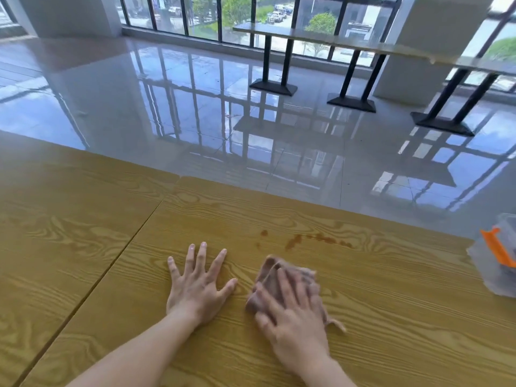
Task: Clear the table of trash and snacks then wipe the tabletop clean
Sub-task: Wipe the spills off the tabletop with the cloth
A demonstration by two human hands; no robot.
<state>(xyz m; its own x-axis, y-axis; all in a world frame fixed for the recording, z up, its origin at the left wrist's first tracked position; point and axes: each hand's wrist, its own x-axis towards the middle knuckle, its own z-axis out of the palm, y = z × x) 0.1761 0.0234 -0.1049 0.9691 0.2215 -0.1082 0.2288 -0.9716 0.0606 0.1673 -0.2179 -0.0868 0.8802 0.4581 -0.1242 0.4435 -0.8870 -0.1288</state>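
A single wide-angle view came from the person's head, looking forward and down over the wood-grain worktop (pixel 363 317). The camera sat close above the near part of the surface, so both forearms entered from the bottom edge, with the left hand (pixel 196 286) and the right hand (pixel 293 311) lying low in the centre of the frame. The worktop filled the lower half, its far edge running slantwise from the left down toward the right. Beyond it the view faced a glossy tiled floor (pixel 195 107), a long bar table (pixel 321 37) on black legs, and a row of windows (pixel 237 12) along the top. Straight lines bowed near the borders. There was no second view to share any of the scene.
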